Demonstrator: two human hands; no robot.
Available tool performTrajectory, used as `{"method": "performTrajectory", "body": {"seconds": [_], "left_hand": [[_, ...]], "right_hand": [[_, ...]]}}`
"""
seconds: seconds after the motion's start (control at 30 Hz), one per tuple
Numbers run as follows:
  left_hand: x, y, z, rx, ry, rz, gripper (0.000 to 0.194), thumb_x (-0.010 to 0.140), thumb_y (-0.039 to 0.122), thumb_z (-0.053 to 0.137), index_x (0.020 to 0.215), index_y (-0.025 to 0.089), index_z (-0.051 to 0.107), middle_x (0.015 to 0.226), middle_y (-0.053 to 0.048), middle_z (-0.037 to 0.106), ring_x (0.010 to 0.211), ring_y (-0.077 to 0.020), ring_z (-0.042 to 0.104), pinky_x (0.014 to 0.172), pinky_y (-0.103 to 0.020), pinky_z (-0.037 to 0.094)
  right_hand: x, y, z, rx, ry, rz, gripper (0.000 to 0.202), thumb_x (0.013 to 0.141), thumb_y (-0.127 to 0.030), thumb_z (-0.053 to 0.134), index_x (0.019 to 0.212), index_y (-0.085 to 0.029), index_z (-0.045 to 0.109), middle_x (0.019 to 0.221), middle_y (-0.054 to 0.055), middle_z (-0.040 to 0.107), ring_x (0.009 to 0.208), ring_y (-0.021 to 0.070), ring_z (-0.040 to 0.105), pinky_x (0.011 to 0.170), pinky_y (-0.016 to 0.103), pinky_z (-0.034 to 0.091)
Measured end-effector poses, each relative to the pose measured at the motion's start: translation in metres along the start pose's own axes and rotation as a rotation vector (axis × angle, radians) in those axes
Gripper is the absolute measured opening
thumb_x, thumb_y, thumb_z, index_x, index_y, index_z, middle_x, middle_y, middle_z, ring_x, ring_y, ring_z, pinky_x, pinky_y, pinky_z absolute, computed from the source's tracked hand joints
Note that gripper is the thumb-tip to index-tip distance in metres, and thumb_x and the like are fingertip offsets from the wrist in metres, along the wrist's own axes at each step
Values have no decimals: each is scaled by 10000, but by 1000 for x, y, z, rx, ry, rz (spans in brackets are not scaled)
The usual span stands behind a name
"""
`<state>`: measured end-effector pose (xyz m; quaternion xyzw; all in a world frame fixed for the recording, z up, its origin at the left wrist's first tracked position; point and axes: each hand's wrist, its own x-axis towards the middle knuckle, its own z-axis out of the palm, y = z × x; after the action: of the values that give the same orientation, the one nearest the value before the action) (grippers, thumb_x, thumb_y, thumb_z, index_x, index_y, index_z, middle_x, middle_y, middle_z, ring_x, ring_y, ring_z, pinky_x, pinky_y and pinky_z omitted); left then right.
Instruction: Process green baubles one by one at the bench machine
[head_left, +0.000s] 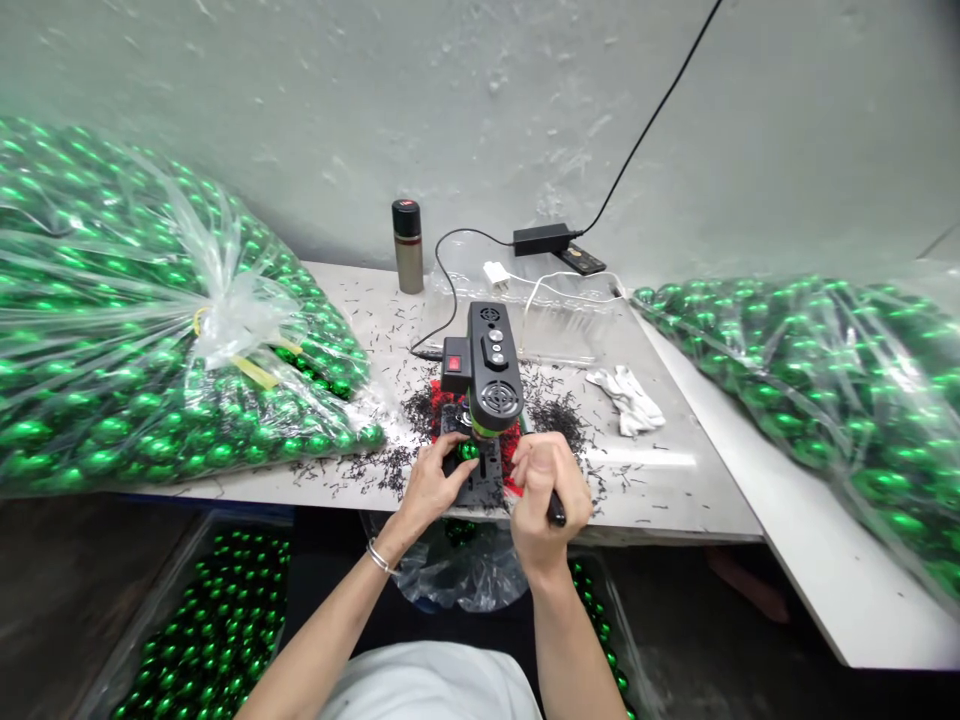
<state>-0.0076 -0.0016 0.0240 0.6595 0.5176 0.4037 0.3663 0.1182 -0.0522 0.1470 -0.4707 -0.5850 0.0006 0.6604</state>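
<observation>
A small black bench press machine (491,350) with a red switch stands at the table's front edge. My left hand (433,478) pinches a shiny green ball (468,451) on the machine's base, right under its head; the exact contact at the ball's top is hidden. To the right of the machine, my right hand (551,490) is wrapped in a fist around its lever handle (556,510), whose dark end sticks out below the fingers. A red surface (513,450) shows beneath the base.
Black scraps (559,425) litter the table. White gloves (628,400) lie right, a bottle (407,247) and power adapter (541,238) behind. Clear bags of green balls (67,400) (847,370) flank the table; more balls (210,620) sit below. A plastic bag (465,575) hangs under the front edge.
</observation>
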Motion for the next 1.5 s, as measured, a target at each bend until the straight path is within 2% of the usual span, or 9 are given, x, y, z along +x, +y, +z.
{"method": "performTrajectory", "body": {"seconds": [0.2,0.4,0.5,0.73,0.93,1.03,1.17,1.37,1.5], "left_hand": [[-2,-8,5,-6,31,82,296,867,326,687,1148,234,695,1099,-79,742,1069,-252,656,959,-409,537],[-2,-9,-4,79,-46,231,317,890,311,658,1195,229,692,1203,-102,743,1141,-283,665,1113,-515,429],[-1,-8,-6,90,-67,264,312,899,306,649,1199,233,693,1216,-109,739,1156,-292,667,1142,-533,397],[5,-9,5,95,-40,245,288,886,332,687,1151,222,716,1155,-103,746,1118,-293,664,1152,-557,365],[6,-11,6,82,-44,246,279,870,339,715,1120,215,720,1113,-101,754,1088,-288,662,1138,-547,374],[6,-10,6,84,-49,232,273,859,333,726,1107,219,720,1103,-99,755,1083,-289,661,1136,-548,375],[5,-9,6,75,-54,232,266,861,332,725,1103,224,717,1093,-96,755,1073,-286,661,1136,-547,374],[6,-9,6,54,-57,226,258,867,318,711,1110,229,717,1103,-97,754,1078,-284,663,1137,-550,376],[6,-11,6,42,-50,234,263,861,333,718,1101,226,723,1112,-98,757,1089,-286,663,1136,-551,379]], "right_hand": [[-9,4,1,-32,4,-20,338,975,-123,424,653,-217,467,655,-7,533,647,130,557,595,284,430],[-14,7,1,-40,6,-18,320,978,-133,430,673,-220,468,670,1,545,650,134,563,579,285,430],[-16,8,1,-27,9,-2,315,977,-144,434,677,-221,483,687,7,559,645,138,563,562,291,428],[-21,10,-1,-4,-13,-14,298,968,-115,432,692,-219,480,699,2,549,631,129,545,557,287,423],[-44,35,-4,-35,-80,-116,272,990,-165,386,741,-221,480,734,4,544,659,134,549,604,301,460],[-55,51,0,-48,-64,-189,286,1008,-206,352,754,-223,482,753,5,548,659,138,546,656,338,482],[-66,64,8,11,10,-206,304,1016,-227,332,745,-224,470,771,7,539,653,142,548,672,366,489],[-74,71,13,-18,38,-167,320,1025,-249,301,746,-238,458,756,-6,518,672,149,571,802,421,531],[-72,72,11,-50,-22,-228,274,993,-192,329,764,-236,471,765,-1,537,717,161,606,758,388,525]]}}
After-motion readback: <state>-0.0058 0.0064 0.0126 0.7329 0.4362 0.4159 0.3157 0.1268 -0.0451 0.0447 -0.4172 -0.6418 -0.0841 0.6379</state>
